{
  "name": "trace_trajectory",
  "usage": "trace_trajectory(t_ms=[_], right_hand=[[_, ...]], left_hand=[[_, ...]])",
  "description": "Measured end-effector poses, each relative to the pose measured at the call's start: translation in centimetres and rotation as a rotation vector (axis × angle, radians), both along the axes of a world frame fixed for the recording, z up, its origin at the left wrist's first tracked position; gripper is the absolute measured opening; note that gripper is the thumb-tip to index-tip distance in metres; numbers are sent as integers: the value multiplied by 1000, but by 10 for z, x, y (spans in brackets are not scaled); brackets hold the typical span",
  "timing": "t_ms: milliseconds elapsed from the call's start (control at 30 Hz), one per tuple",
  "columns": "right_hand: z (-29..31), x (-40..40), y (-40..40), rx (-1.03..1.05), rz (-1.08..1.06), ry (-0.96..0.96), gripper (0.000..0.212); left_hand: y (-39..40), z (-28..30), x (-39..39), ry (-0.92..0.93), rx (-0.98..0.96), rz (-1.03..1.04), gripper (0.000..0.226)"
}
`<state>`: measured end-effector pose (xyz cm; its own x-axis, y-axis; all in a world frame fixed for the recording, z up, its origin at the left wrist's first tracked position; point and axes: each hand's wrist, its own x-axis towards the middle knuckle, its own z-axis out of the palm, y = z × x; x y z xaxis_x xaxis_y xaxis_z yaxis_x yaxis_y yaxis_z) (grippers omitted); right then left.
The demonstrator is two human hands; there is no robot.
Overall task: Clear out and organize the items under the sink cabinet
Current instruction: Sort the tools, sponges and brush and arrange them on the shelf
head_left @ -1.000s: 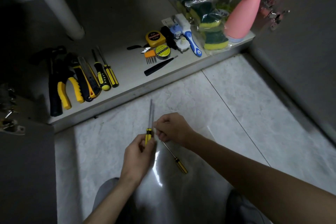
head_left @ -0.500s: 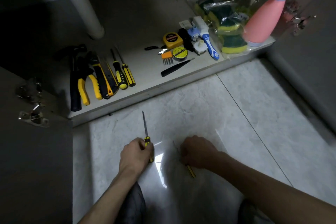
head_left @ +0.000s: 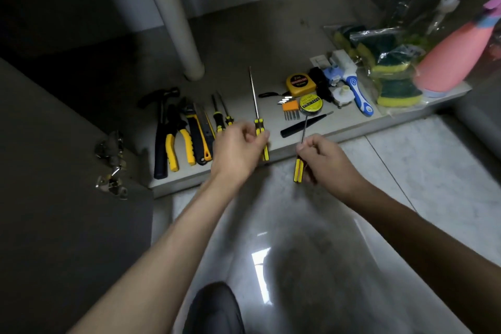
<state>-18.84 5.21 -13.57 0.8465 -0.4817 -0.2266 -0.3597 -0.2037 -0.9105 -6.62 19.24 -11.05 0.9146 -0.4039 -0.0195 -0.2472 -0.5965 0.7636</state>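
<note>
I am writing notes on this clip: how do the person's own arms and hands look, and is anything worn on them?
Both forearms are bare up to the frame edge: no sleeves show. The left hand and the right hand wear no gloves, and no ring, watch or bracelet shows. The light is dim, so small details cannot be told.

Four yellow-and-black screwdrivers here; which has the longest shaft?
The screwdriver in the left hand: its shaft reaches far up past its handle, well beyond that of the right hand's screwdriver and the two screwdrivers on the shelf.
</note>
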Motion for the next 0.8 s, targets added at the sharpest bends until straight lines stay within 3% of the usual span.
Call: trace_trajectory(t_ms=[133,433,600,800], right_hand=[[21,41,-16,-63,-50,-56,30],[44,125,-42,-646,21,112,45],[26,137,-29,-851,154,229,35],[18,133,-24,-911,167,240,35]], left_hand=[[-26,17,49,0,255,-20,34],[-47,4,85,-138,614,-168,31],[-49,-2,90,-204,673,-169,31],[-52,3,99,-137,672,-148,32]])
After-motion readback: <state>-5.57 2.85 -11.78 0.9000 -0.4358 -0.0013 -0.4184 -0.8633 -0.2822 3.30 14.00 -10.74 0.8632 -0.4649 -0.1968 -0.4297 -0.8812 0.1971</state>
